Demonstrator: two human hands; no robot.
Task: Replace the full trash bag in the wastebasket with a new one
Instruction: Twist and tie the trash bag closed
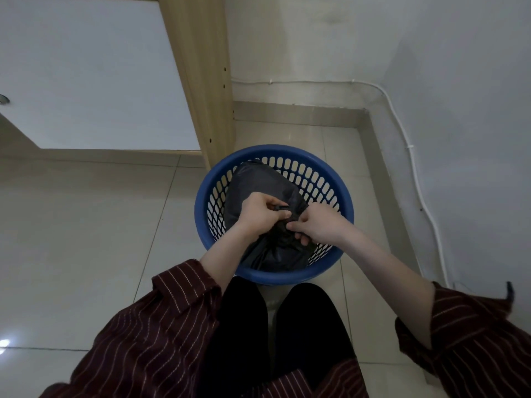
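Note:
A round blue wastebasket with slotted walls stands on the tiled floor in front of my feet. Inside it sits a full black trash bag, its top gathered into a bunch above the basket's middle. My left hand pinches a thin strip of the bag's gathered top between thumb and fingers. My right hand grips the bunched plastic just to the right, fingers curled into it. Both hands meet over the basket, nearly touching. No new bag is in view.
A wooden cabinet post with a white panel rises just behind the basket on the left. White walls form a corner at the right, with a white cable running along the skirting. My dark trouser legs stand close to the basket's near rim.

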